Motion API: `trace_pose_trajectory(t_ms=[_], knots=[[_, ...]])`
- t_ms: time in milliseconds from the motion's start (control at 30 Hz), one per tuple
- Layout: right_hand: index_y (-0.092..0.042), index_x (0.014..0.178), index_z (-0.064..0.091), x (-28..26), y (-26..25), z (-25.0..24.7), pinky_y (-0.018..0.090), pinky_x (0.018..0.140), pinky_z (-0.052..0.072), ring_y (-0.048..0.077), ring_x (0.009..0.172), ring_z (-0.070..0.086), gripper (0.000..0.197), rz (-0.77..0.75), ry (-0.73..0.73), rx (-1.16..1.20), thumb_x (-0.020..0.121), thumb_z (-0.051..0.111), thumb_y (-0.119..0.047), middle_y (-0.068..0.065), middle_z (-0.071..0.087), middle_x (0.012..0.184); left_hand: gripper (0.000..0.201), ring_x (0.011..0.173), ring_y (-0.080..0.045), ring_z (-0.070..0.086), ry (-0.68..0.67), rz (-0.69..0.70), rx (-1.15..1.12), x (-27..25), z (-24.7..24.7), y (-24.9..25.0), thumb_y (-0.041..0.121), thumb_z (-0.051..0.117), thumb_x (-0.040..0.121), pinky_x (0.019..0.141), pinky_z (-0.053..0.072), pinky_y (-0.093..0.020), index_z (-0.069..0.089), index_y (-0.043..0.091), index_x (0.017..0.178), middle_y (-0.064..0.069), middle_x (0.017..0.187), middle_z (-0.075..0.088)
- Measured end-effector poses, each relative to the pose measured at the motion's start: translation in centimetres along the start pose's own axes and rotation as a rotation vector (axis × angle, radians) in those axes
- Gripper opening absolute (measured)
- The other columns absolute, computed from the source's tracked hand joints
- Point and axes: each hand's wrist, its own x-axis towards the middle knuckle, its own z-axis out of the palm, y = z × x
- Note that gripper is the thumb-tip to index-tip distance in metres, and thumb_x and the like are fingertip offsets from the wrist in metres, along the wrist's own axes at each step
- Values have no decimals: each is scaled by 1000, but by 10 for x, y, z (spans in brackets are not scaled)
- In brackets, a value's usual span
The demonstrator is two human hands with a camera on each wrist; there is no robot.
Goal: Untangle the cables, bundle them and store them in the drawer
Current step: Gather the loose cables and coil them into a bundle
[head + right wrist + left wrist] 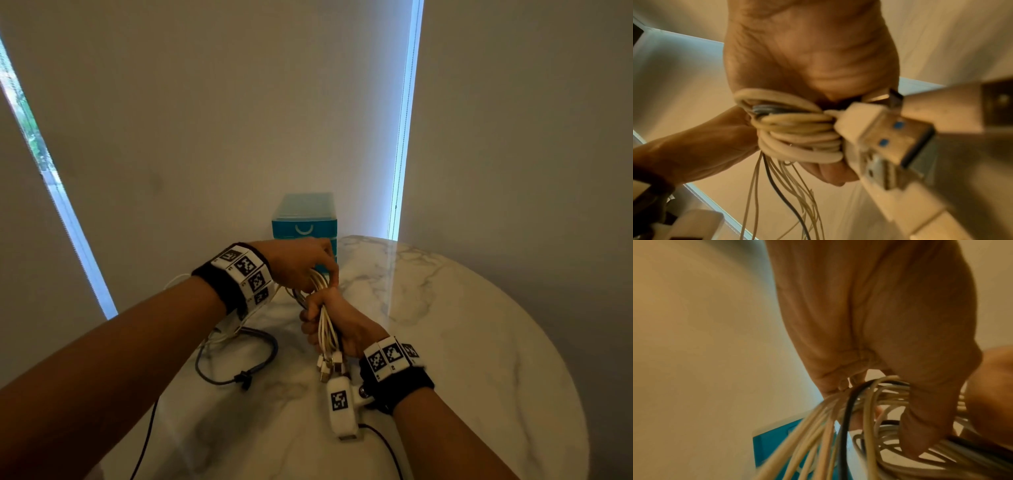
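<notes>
White cable bundle (325, 322) is held up over the middle of the round marble table (462, 325), off the surface. Mostly white strands, at least one black one mixed in. USB plugs (327, 365) hang out of the lower end, toward the near edge; the right wrist view shows one with blue inserts (890, 134) close up.

Right hand (337, 323): fist wrapped around the bundle's middle, fingers curled tight over the looped strands (797, 129).

Left hand (301, 263): above the right one, fingers curled down onto the top loops of the bundle (879, 402), thumb pressed across them. Loose strands trail off below.

A second cable, grey-blue (260, 359), lies on the table toward its left edge, looped, with a dark tie on it. More white cable (219, 334) sits under the left wrist, partly hidden.

Teal drawer box (305, 219) stands at the far edge of the table, behind the hands. Top drawer looks closed; lower ones hidden by the left hand.
</notes>
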Motion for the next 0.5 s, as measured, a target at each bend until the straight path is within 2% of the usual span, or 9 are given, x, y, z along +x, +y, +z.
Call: trace_pose_trajectory(t_ms=[67, 167, 333, 433, 500], knots=[[-24, 61, 36, -1, -1, -2, 22, 39, 27, 13, 43, 26, 18, -5, 21, 0, 73, 46, -15, -2, 31, 56, 47, 129, -19, 48, -67, 2, 32, 3, -2, 2, 19, 79, 93, 103, 40, -29, 68, 36, 136, 0, 142, 50], [-23, 60, 37, -3, -2, -2, 21, 37, 28, 13, 40, 27, 19, -14, 33, 23, 74, 45, -12, -2, 31, 54, 53, 126, -18, 52, -116, 0, 44, 5, -7, 1, 18, 82, 89, 107, 45, -35, 69, 36, 137, 2, 141, 55], [-25, 58, 33, -8, -6, 2, 21, 36, 26, 12, 39, 25, 25, -49, 49, 37, 75, 45, -11, -3, 29, 53, 31, 111, -18, 63, 48, 4, 91, 6, -3, -3, 16, 75, 91, 96, 57, -44, 80, 33, 116, 5, 122, 69], [-24, 58, 34, -9, -8, 3, 21, 36, 27, 12, 38, 26, 29, -58, 45, 33, 82, 43, -12, -4, 29, 52, 20, 106, -16, 57, 177, 11, 237, 2, 1, -4, 35, 75, 92, 87, 57, -46, 77, 38, 112, 10, 111, 70], [-25, 56, 35, -9, -8, 6, 21, 37, 26, 12, 39, 25, 31, -62, 43, 12, 83, 43, -12, -3, 29, 52, 20, 103, -18, 58, 209, -4, 319, 3, 6, -6, 41, 72, 94, 86, 57, -45, 77, 35, 113, 8, 109, 70]])
